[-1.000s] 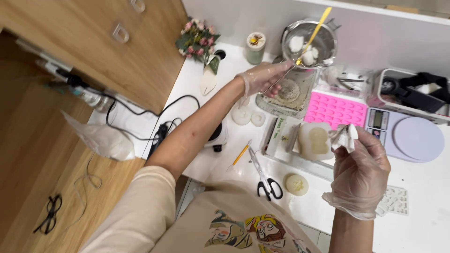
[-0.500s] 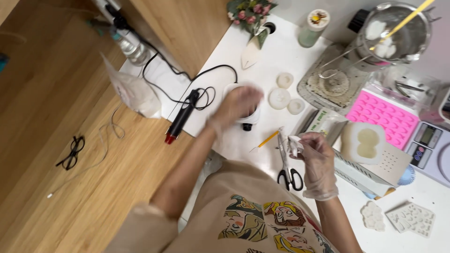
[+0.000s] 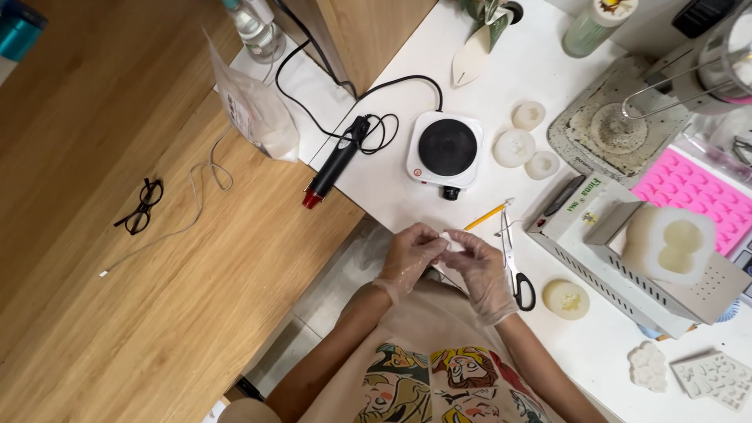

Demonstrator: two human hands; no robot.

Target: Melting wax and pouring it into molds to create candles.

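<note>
Both my hands wear thin clear gloves and meet at the near edge of the white table (image 3: pixel 407 207). My left hand (image 3: pixel 409 255) and my right hand (image 3: pixel 478 270) together pinch a small crumpled white wad (image 3: pixel 451 242) between their fingertips. Just beyond them lie a yellow pencil (image 3: pixel 487 215) and black-handled scissors (image 3: pixel 513 262). A small white hot plate (image 3: pixel 444 149) with a black top stands further out.
A grey metal box (image 3: pixel 627 262) carries a white silicone mould (image 3: pixel 670 243); a pink mould tray (image 3: pixel 689 196) lies behind. Round white moulds (image 3: pixel 515 147), a wax disc (image 3: pixel 565 298), a heat gun (image 3: pixel 333 166), a plastic bag (image 3: pixel 254 113) and black glasses (image 3: pixel 139 207) lie around.
My left hand left the pot's wire handle, swept back past the hot plate and joined my right hand on the white wad. The view swung left and down.
</note>
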